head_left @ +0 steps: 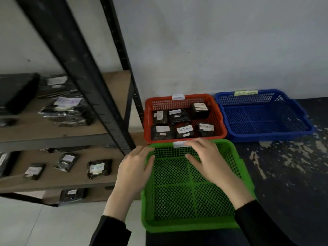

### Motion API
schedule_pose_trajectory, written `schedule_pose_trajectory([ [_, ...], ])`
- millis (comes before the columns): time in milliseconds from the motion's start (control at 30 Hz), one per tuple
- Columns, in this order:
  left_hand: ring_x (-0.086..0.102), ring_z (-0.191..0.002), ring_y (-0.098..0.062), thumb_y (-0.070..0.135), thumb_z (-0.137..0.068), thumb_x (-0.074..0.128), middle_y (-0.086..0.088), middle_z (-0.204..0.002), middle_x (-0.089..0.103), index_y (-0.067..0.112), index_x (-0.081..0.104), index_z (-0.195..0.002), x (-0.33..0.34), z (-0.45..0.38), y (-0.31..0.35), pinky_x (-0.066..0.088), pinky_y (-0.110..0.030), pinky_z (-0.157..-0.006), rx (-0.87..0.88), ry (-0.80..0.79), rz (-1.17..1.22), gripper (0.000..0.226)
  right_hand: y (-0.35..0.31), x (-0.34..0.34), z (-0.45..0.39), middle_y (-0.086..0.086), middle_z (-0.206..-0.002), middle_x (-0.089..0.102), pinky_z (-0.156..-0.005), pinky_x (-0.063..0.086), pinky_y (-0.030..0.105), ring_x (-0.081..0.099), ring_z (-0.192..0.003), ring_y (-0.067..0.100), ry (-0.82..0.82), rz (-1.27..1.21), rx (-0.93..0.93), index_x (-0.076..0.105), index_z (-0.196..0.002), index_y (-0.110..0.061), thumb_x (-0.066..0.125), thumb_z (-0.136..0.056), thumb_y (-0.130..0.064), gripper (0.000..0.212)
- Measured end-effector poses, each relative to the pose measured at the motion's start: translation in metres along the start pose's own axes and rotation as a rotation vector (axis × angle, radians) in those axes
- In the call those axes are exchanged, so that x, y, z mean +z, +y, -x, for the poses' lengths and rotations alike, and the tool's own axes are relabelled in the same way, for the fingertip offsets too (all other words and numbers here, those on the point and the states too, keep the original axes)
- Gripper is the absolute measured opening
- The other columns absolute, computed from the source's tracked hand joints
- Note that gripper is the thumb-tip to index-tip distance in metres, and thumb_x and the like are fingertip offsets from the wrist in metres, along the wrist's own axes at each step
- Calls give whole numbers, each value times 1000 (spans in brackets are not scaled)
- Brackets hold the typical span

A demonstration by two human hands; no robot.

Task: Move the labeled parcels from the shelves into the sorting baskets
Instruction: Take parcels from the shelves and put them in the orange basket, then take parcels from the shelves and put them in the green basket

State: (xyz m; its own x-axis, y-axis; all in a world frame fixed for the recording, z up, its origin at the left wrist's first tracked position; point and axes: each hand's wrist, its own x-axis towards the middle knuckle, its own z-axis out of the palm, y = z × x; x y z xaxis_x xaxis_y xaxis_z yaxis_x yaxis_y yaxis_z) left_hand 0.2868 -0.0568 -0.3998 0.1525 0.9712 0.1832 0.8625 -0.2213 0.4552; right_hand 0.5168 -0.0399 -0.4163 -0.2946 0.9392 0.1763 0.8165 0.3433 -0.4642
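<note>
A green basket (246,176) sits on the floor right in front of me, with nothing in it. My left hand (134,167) rests on its far left corner, fingers over the rim. My right hand (207,158) lies on the far rim, partly covering a white label there. Behind it an orange basket (220,119) holds several black parcels with white labels, some reading RETURN. To its right stands a blue basket (301,110), with nothing inside. More labeled black parcels lie on the shelves at left, one marked RETURN (98,168).
A black metal shelving unit (85,71) with wooden boards fills the left side; its upright post stands close to the green basket's left corner. A pale wall runs behind the baskets. Dark, worn floor spreads to the right, light tile at lower left.
</note>
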Motion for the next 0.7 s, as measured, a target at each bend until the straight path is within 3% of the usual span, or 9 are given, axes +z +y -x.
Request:
schedule_pose_trajectory([
  [267, 65, -74, -28, 16, -83, 67, -2, -86, 66, 17, 64, -91, -83, 73, -77, 36, -26, -59, -16, 169, -184, 8, -131, 34, 13, -6, -120, 55, -101, 38, 30, 49, -115, 13, 27, -34, -109, 57, -124, -23, 54, -93, -30, 33],
  [467, 66, -80, -24, 17, -85, 60, -1, -89, 68, 16, 67, -99, -142, 87, -133, 49, -35, -68, 12, 233, -330, 15, -215, 52, -6, -9, -117, 53, -99, 39, 18, 48, -114, 6, 99, -151, -202, 59, -120, -21, 55, -93, -24, 27],
  [600, 66, -74, -25, 15, -84, 65, -1, -85, 68, 14, 68, -97, -170, 71, -159, 49, -33, -67, 20, 339, -342, 13, -250, 58, -34, -7, -129, 46, -102, 25, 4, 40, -125, 4, 131, -187, -230, 56, -124, -22, 56, -93, -24, 31],
  [700, 62, -77, -26, 17, -88, 58, -3, -89, 65, 12, 65, -100, -186, 42, -174, 43, -31, -65, -16, 369, -250, 15, -266, 58, -66, -6, -140, 38, -110, 26, 18, 33, -134, 5, 169, -235, -227, 52, -129, -25, 56, -92, -27, 37],
])
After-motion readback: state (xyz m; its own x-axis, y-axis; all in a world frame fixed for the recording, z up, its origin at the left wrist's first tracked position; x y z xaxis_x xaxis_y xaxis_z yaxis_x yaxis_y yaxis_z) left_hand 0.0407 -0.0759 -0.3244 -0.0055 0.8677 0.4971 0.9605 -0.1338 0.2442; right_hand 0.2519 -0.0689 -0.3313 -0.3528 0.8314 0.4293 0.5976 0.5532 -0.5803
